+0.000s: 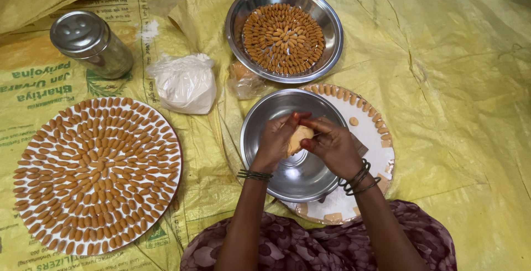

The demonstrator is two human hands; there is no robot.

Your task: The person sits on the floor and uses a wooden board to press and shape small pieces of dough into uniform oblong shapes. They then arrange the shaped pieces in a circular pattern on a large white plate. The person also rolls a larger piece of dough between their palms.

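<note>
The large round plate [22,155] at the left was fully covered with small shaped dough pieces [99,171]. The upper steel bowl [332,33] held a full layer too. The white plate [381,143] carried only one arc of pieces along its rim, so most of it remained unfilled. Over the empty bowl [265,116], the left hand [274,143] and right hand [332,146] were pressed together, pinching the dough lump [298,137] between fingertips.

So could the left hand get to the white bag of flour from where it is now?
Probably yes. The left hand is busy on the dough lump with the right hand, but the white bag lies just up-left of it, with nothing standing between them.
</note>
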